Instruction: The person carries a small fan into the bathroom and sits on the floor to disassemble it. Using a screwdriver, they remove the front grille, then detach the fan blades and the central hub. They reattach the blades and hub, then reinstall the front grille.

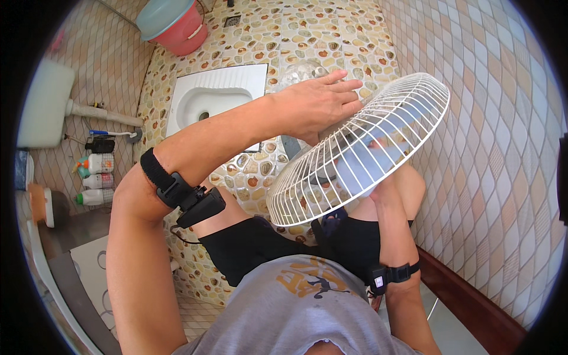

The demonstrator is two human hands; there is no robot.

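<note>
A round white wire fan guard (361, 177) is held tilted above my lap, its rim running from lower left to upper right. My left hand (328, 103) reaches across to the guard's far side. Its fingers are stretched out and slightly apart, with the fingertips near the wires. My right hand (383, 184) is at the near right part of the rim and supports the guard. Wires partly hide its fingers. A pale blue, blurred thing (370, 165) shows through the wires beside that hand; I cannot tell what it is.
A white squat toilet (254, 80) is set into the pebble-patterned floor. Beyond it stands a pink bucket (183, 38) with a light blue basin on top. Several bottles (96, 180) line the left wall. Diamond-patterned tiles (485, 136) cover the right wall close to the guard.
</note>
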